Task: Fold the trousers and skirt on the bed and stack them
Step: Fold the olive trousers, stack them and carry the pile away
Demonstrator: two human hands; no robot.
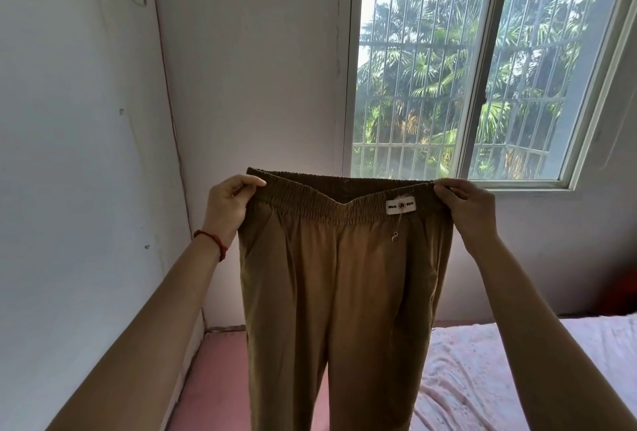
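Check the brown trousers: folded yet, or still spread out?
Spread, unfolded. The left hand and right hand pinch the waistband ends of the trousers, which hang full length.

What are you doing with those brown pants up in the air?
A person is holding up a pair of brown trousers by the elastic waistband. The left hand pinches one end and the right hand pinches the other, so the legs hang straight down over the bed. They are not folded yet. No skirt shows in this view.
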